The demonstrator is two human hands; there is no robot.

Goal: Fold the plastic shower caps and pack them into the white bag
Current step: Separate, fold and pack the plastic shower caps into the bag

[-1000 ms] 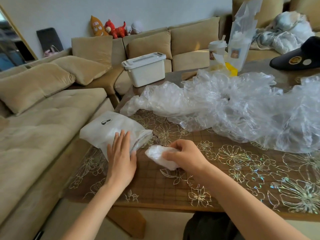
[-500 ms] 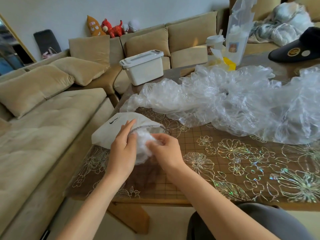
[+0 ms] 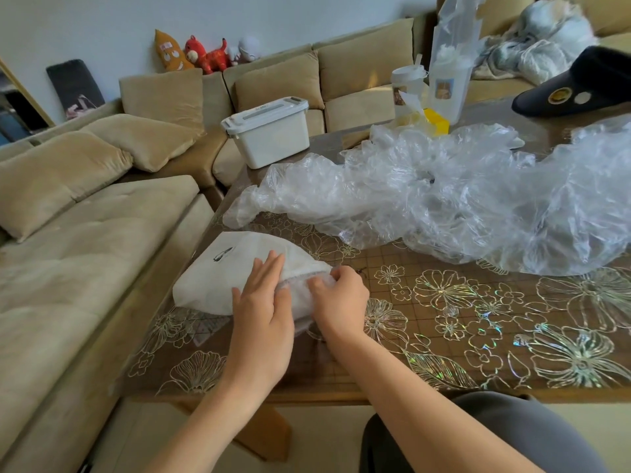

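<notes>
Pushing a folded cap (image 3: 302,297) into the white bag (image 3: 225,271), right hand (image 3: 339,300) pinching it, left hand (image 3: 261,310) grip spread flat; most caps (image 3: 461,203) lie unfolded on the desk (image 3: 444,339).

Soft, even daylight fills the room, bright without harsh shadows; what shade there is falls faint and soft-edged on the surface (image 3: 444,363). That glossy surface shows pale glare toward its far end and rainbow glints in its flower outlines, while the crumpled plastic shower caps (image 3: 461,206) carry white highlights. Wide-angle distortion bows the sofa (image 3: 85,268) and the frame's edges, where detail turns slightly soft.
</notes>
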